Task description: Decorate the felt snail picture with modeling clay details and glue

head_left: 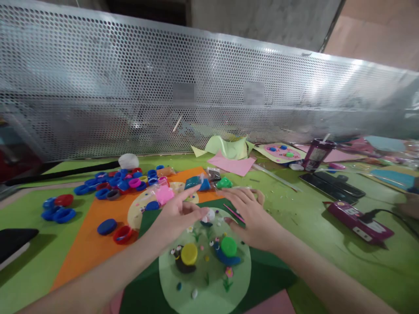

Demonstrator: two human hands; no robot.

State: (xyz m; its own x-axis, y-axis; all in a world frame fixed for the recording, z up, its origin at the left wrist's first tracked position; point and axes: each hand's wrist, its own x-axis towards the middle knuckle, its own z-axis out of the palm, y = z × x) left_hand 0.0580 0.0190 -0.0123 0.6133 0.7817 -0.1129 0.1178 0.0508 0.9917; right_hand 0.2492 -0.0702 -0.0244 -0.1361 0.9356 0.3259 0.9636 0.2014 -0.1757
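My left hand [180,213] has its index finger stretched out and its thumb apart, the thumb tip at a small white clay ball [210,215] above a dark blue piece. My right hand [247,213] is spread, palm down, right of that ball. A thin pink stick [233,213] shows between its thumb and fingers; whether it is gripped is unclear. Below both hands lies a pale green round paper [206,294] on a dark green sheet [268,270]. On it are a clay snail with a yellow shell [189,254], another with a green shell [228,247], and a pink flower [228,272].
Blue and red lids [122,183] are heaped at left, near a pink clay lump [164,194]. Clay packets [198,182] lie ahead. At right are a purple cup [317,155], a dark phone [327,187] and a purple power strip [359,221] with a cord. A perforated metal panel [147,87] stands behind.
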